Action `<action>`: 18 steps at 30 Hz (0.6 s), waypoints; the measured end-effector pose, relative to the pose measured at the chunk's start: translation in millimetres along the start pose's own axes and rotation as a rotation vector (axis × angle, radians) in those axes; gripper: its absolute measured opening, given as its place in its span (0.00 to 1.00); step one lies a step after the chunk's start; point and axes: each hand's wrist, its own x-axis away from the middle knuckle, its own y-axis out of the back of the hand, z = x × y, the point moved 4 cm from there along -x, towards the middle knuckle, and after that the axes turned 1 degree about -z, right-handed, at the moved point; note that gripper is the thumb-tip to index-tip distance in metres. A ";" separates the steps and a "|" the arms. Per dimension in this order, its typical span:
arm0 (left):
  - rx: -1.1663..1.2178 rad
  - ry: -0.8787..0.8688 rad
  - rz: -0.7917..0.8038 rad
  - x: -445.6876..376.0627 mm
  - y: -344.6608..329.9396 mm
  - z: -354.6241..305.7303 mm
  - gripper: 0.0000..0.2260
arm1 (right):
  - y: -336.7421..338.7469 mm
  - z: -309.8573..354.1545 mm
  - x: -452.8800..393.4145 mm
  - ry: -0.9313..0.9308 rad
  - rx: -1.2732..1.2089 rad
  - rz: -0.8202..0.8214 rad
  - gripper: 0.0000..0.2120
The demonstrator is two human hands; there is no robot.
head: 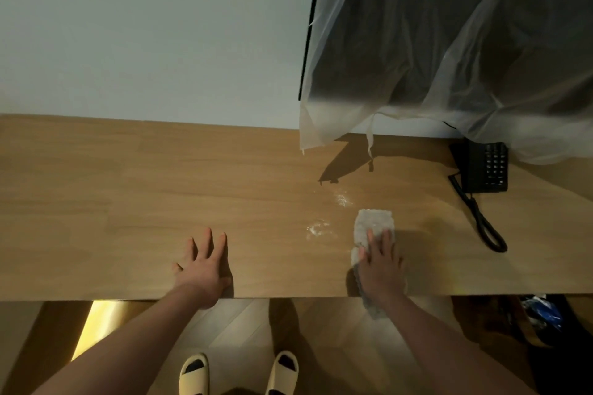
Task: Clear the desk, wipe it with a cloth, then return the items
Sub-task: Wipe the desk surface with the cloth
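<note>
- Plainly, the wiping step is judged to be in hand: a pale grey cloth (373,228) is pressed flat on the wooden bench (128,186) under the right hand (380,269).
- The fingers (386,242) of that hand are laid straight and spread over the near half of the cloth; nothing is pinched or curled round, and the cloth is simply held down by the palm. A tail of the cloth is seen hanging over the near edge of the bench below the wrist.
- The left hand (203,266) is rested on the bench well to the left of the cloth, its fingers spread wide and holding nothing; it appears to be used as a brace.
- Two whitish smears (321,228) are visible on the wood just left of and beyond the cloth, so this patch is judged not yet wiped.
- A black telephone (484,167) with its coiled cord (481,218) is left at the far right of the bench, beneath a dark screen draped in clear plastic sheeting (449,58). Clearing may therefore be thought incomplete, unless the telephone is meant to stay.
- For the next move, the cloth would need to be swept leftward and away over the smears, with downward pressure kept even and the hanging tail gathered up.
- Care would be called for near the cord, which could be snagged.
</note>
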 end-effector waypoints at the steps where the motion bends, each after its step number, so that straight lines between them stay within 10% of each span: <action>1: 0.003 0.001 -0.002 0.9 0.9 -0.9 0.43 | -2.2 15.9 2.3 0.004 0.010 -0.010 0.28; 18: 0.015 -0.120 -0.203 7.9 39.2 112.5 0.35 | -96.4 258.1 103.4 0.429 -0.002 0.032 0.30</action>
